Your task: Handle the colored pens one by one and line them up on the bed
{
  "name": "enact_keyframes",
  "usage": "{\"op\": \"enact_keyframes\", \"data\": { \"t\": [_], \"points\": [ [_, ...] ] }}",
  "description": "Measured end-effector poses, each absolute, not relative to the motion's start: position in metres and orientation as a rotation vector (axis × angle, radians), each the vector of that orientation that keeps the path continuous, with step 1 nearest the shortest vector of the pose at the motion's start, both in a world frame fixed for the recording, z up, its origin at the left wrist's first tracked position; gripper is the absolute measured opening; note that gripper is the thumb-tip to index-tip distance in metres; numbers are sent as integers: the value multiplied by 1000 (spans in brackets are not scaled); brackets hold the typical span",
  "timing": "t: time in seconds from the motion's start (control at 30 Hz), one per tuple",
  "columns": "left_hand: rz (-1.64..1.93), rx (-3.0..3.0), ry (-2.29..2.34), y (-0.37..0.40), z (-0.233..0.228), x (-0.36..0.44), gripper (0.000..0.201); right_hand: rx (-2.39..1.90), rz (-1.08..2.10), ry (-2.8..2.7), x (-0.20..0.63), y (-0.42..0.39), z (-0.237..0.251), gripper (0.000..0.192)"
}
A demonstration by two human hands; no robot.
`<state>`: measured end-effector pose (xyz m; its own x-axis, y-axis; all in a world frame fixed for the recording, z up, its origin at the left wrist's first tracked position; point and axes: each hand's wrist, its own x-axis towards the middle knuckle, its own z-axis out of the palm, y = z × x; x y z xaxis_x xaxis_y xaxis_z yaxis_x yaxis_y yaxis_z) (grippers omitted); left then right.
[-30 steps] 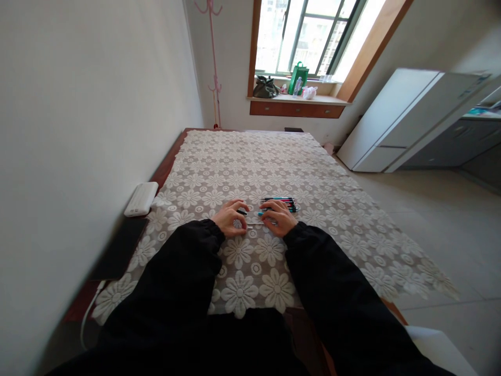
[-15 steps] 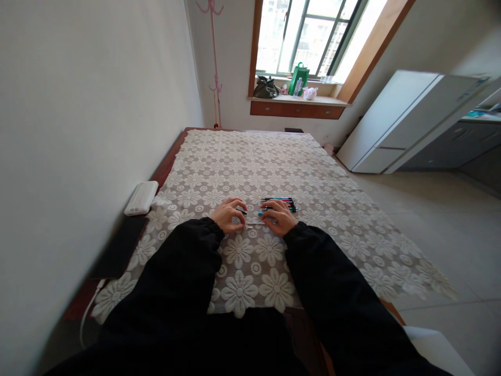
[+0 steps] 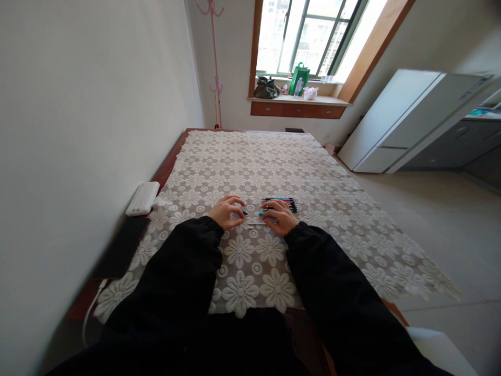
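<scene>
- Working small parts at the middle of the frame, the left hand point(image 3: 226, 212) and right hand point(image 3: 279, 216) both rest low on the lace-covered table point(image 3: 332, 209), knuckles up and fingers curled.
- The left fingers point(image 3: 235, 201) pinch a short dark pen piece point(image 3: 244, 212) whose tip pokes out to the right of the hand; the grip looks closed on it.
- The right fingers point(image 3: 274, 206) are bent over a teal pen point(image 3: 261, 213), and appear closed on it, though the contact itself is too small to see clearly.
- A thin pale refill point(image 3: 254, 223) lies flat on the cloth between the two hands, just below the fingertips and apart from them.
- To do this well, I judge that both wrists should stay planted on the cloth so the small parts line up end to end without rolling away.
- A bundle of pens point(image 3: 282, 202) lies just above the right hand, near its fingertips.
</scene>
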<state>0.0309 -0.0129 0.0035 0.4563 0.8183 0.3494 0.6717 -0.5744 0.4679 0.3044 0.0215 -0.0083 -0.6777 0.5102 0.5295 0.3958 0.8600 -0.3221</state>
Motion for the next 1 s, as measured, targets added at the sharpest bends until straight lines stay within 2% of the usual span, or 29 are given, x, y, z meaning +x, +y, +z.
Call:
{"op": "enact_keyframes", "data": {
  "t": [0.37,0.47,0.6,0.77,1.0],
  "points": [
    [913,2417,1288,-10,-6,34,5,-700,220,-2378,305,23,-10,8],
    [960,2374,1339,-11,-2,33,14,-838,146,-2293,306,25,-12,9],
    [849,2372,1468,-11,-4,32,30,-982,70,-2268,309,29,-15,6],
    [704,2375,1560,-10,-6,33,16,-1042,94,-2352,310,31,-18,5],
    [639,2384,1578,-10,-4,33,15,-1011,108,-2373,309,31,-20,7]
  ]
}}
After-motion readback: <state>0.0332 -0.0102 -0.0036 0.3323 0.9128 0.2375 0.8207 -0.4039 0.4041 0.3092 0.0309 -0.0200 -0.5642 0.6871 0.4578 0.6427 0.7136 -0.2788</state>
